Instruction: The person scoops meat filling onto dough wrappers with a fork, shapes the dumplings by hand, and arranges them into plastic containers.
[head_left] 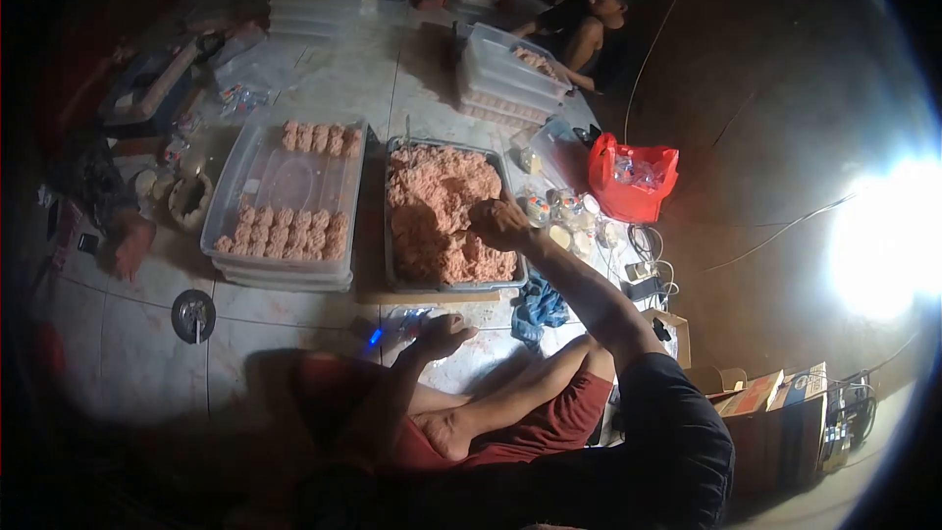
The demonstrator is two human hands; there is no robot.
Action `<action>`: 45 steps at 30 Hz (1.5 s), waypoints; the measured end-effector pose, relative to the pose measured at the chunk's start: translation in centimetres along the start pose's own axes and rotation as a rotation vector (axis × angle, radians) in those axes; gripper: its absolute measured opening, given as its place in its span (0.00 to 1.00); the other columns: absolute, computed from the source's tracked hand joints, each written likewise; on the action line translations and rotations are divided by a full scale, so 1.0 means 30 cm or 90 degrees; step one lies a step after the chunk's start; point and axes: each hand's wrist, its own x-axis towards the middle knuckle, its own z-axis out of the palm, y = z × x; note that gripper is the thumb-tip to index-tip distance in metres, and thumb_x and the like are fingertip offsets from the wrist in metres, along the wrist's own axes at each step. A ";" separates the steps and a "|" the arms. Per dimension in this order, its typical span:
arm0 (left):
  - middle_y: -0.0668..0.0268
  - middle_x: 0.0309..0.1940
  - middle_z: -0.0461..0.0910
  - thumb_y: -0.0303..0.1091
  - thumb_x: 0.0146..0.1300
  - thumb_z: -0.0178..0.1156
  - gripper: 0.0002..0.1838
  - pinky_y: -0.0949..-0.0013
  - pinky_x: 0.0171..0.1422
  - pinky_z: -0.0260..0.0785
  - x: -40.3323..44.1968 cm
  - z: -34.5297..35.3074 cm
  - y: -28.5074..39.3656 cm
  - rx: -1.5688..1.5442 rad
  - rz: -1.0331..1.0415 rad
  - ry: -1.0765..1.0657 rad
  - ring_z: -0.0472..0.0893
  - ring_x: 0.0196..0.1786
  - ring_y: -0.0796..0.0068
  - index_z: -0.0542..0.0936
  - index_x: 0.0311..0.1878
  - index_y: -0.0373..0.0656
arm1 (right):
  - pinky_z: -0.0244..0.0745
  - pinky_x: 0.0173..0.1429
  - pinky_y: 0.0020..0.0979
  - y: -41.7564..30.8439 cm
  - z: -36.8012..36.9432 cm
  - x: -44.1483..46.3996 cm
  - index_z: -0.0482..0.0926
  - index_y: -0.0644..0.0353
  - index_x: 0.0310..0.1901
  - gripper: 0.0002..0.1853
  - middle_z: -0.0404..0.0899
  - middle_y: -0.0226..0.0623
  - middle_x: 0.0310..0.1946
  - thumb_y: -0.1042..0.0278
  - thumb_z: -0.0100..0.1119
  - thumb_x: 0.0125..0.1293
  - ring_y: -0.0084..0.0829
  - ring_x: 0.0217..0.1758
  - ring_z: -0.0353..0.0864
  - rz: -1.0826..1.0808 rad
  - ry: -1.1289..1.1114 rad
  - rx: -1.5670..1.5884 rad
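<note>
A grey tub (pixel 390 280) full of pinkish, lumpy paste (pixel 442 186) stands on the floor in front of me. My right hand (pixel 500 226) reaches over its right side, fingers curled down at the paste; what they grip is hidden. Near my lap, in front of the tub, my left hand (pixel 444 338) is loosely curled with thumb and fingers apart, and I see nothing in it. Beside it lies a clear object with a blue light (pixel 376 338). Left of the tub, a translucent plastic container (pixel 285 177) holds rows of shaped paste pieces (pixel 287 232) at both ends.
Stacked containers (pixel 510 74) stand at the back right, with another person (pixel 587 34) beside them. A red plastic bag (pixel 633 177), jars (pixel 564 211) and a blue cloth (pixel 538 306) lie right of the tub. A cardboard box (pixel 775 422) is at my right; a round black object (pixel 193 316) lies left.
</note>
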 end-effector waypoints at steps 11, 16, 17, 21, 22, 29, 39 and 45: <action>0.51 0.42 0.83 0.56 0.60 0.68 0.32 0.56 0.55 0.74 0.008 0.019 -0.055 -0.081 -0.004 -0.029 0.83 0.48 0.58 0.77 0.51 0.35 | 0.61 0.57 0.46 0.035 0.054 -0.063 0.81 0.48 0.34 0.07 0.82 0.34 0.37 0.58 0.59 0.65 0.34 0.43 0.80 -0.054 -0.012 0.024; 0.56 0.34 0.82 0.48 0.61 0.67 0.23 0.60 0.43 0.75 0.015 0.050 -0.101 -0.285 -0.008 0.010 0.83 0.40 0.66 0.76 0.46 0.37 | 0.59 0.55 0.45 0.052 -0.028 -0.199 0.81 0.49 0.32 0.10 0.80 0.33 0.31 0.55 0.60 0.67 0.36 0.42 0.80 -0.162 -0.008 0.126; 0.56 0.34 0.82 0.48 0.61 0.67 0.23 0.59 0.43 0.75 0.013 0.032 -0.097 -0.199 0.009 0.025 0.83 0.39 0.66 0.76 0.45 0.37 | 0.62 0.52 0.46 0.075 -0.045 -0.206 0.80 0.50 0.31 0.11 0.80 0.32 0.31 0.55 0.61 0.67 0.37 0.40 0.81 -0.086 -0.007 0.097; 0.50 0.36 0.82 0.56 0.59 0.66 0.27 0.53 0.50 0.72 -0.028 -0.001 -0.055 0.054 0.065 0.102 0.81 0.42 0.52 0.76 0.38 0.36 | 0.71 0.36 0.44 0.218 0.014 -0.246 0.83 0.52 0.33 0.10 0.81 0.34 0.27 0.56 0.64 0.66 0.40 0.29 0.82 0.020 0.141 -0.024; 0.49 0.34 0.81 0.56 0.59 0.66 0.27 0.52 0.48 0.71 -0.046 -0.020 -0.013 0.111 0.099 0.124 0.80 0.40 0.53 0.77 0.34 0.35 | 0.72 0.33 0.42 0.238 0.040 -0.262 0.84 0.52 0.35 0.09 0.81 0.35 0.26 0.57 0.64 0.67 0.41 0.27 0.82 0.017 0.212 0.036; 0.53 0.35 0.85 0.49 0.68 0.59 0.23 0.60 0.41 0.78 0.014 0.015 -0.115 -0.051 -0.037 -0.065 0.86 0.33 0.62 0.77 0.47 0.33 | 0.71 0.33 0.42 0.132 -0.035 -0.261 0.74 0.62 0.43 0.13 0.78 0.41 0.27 0.74 0.68 0.62 0.45 0.27 0.78 -0.123 0.156 0.159; 0.57 0.30 0.86 0.51 0.70 0.57 0.23 0.62 0.40 0.79 -0.026 -0.016 -0.027 -0.057 -0.082 -0.049 0.86 0.27 0.68 0.77 0.48 0.35 | 0.59 0.47 0.45 -0.174 0.105 -0.191 0.78 0.52 0.32 0.08 0.80 0.37 0.31 0.61 0.59 0.68 0.43 0.39 0.80 0.105 0.261 0.009; 0.57 0.31 0.86 0.50 0.69 0.56 0.24 0.60 0.41 0.79 -0.004 -0.005 -0.081 -0.004 -0.068 -0.033 0.88 0.31 0.66 0.76 0.50 0.34 | 0.57 0.47 0.45 -0.125 -0.075 -0.225 0.78 0.53 0.30 0.08 0.80 0.35 0.30 0.63 0.60 0.66 0.42 0.38 0.80 0.104 0.102 0.110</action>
